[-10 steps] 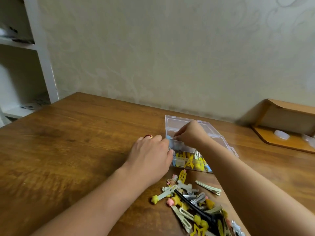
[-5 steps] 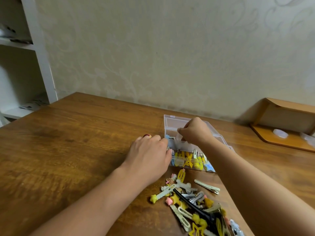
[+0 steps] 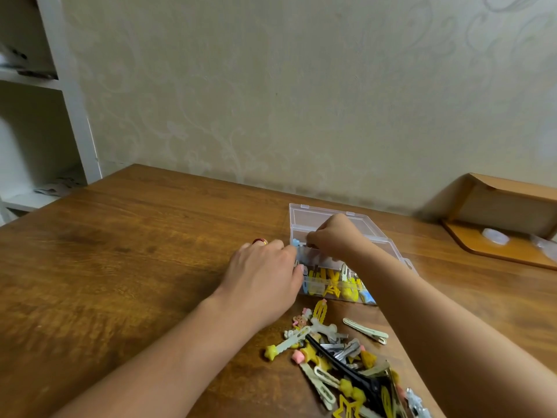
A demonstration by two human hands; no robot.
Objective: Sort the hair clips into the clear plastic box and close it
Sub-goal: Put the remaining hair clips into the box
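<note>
One clear plastic box (image 3: 304, 218), two hands, one heap of hair clips (image 3: 340, 354) too tangled to count.

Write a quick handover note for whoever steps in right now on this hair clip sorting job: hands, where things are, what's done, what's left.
Left hand: rests against the left side of the clear plastic box; whether it grips it cannot be told.
Right hand: fingers curled over the box's far compartment, seemingly pinching something small next to a blue clip.
Box: lid open, lying back on the wooden table.
Done: yellow clips and a few others fill the near compartment.
Left: the loose pile of clips in front of the box, then close the lid.
</note>
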